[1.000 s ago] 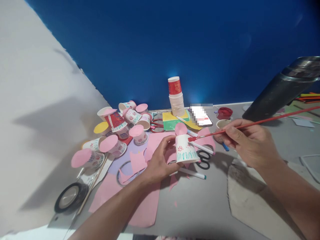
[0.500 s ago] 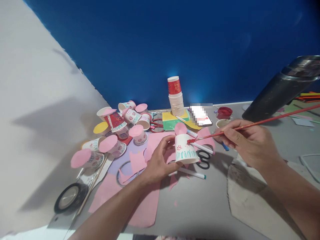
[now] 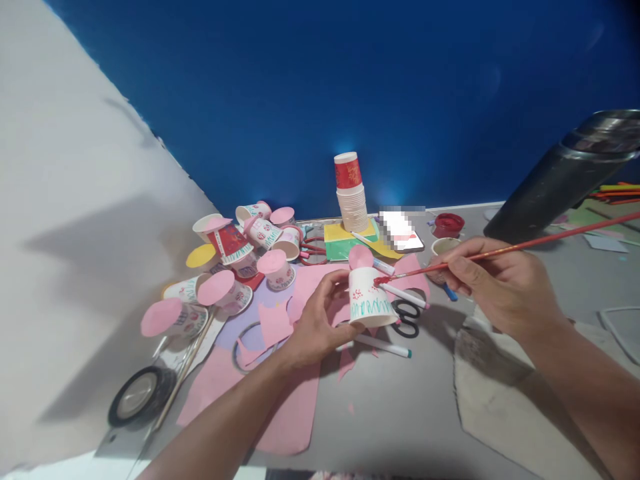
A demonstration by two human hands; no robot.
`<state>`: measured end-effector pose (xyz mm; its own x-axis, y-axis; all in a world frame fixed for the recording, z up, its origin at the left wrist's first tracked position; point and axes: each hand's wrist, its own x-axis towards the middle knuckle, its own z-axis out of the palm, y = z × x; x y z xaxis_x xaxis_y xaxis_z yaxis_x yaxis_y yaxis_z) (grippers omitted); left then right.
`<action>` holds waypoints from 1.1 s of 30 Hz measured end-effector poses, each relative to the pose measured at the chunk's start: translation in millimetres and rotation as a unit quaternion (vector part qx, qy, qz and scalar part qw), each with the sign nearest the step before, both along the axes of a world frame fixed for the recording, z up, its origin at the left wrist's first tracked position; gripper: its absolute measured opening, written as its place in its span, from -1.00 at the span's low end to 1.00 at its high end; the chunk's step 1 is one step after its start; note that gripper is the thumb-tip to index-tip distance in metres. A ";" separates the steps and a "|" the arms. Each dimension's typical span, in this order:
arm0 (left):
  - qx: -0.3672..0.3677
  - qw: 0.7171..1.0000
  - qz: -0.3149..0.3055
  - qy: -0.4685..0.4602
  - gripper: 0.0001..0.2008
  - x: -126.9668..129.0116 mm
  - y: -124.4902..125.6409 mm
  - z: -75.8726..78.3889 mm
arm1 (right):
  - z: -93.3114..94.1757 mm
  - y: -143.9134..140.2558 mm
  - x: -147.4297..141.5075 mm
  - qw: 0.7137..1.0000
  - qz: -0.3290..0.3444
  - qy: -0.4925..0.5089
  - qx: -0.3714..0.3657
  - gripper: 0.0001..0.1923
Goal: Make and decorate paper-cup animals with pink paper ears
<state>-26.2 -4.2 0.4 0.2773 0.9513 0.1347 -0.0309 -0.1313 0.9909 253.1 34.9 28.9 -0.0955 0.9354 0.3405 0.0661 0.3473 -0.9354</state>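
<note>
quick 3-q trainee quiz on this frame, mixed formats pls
1. True or false: the left hand holds the upside-down paper cup.
2. What does the right hand hold? A) scissors B) paintbrush C) marker
3. Fill in: the brush tip, loaded with ____ paint, meets the cup's side.

Key: 1 true. 2 B, the paintbrush; the scissors lie on the table. 3 red.
</note>
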 end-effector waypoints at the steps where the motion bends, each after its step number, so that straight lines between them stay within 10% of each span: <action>1: -0.001 1.000 -0.001 0.001 -0.32 0.0 0.0 0.4 | -0.2 0.2 -0.2 1.000 0.000 0.000 0.001 -0.87; 33: -0.007 0.999 -0.024 -0.024 -0.30 1.3 -0.2 -1.8 | 12.4 -6.0 -4.1 0.998 0.008 -0.042 0.052 -0.85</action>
